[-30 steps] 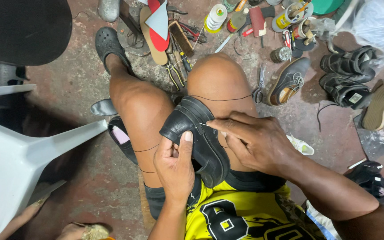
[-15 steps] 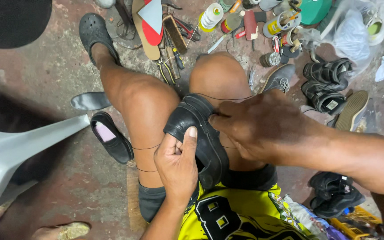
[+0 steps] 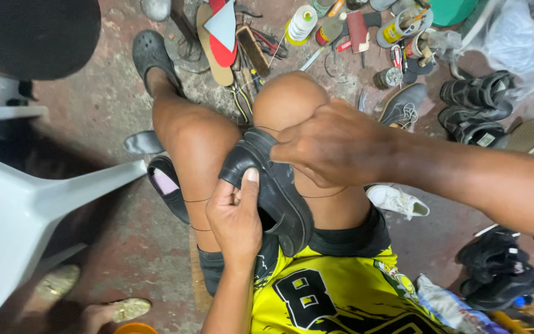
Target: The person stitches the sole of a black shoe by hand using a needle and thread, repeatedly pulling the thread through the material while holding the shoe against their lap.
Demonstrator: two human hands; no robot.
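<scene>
A black leather shoe point(image 3: 276, 195) lies sole-out between my knees, resting on my thighs. My left hand point(image 3: 236, 216) grips its near side, thumb pressed flat on the upper. My right hand point(image 3: 335, 145) is closed over the shoe's far edge by my right knee, fingers pinched there; what they pinch is hidden. A thin thread point(image 3: 322, 196) runs across my right thigh, and another strand point(image 3: 196, 201) crosses my left thigh.
The floor ahead holds insoles point(image 3: 220, 37), a thread spool point(image 3: 301, 23), glue tins point(image 3: 397, 28), tools, a grey shoe point(image 3: 403, 105) and black sandals point(image 3: 474, 108). A white plastic chair point(image 3: 26, 204) stands at left. More black shoes point(image 3: 495, 272) lie at right.
My right arm has swung further across and up toward the right knee along the shoe's edge. The left hand keeps its grip. The view has shifted slightly down.
</scene>
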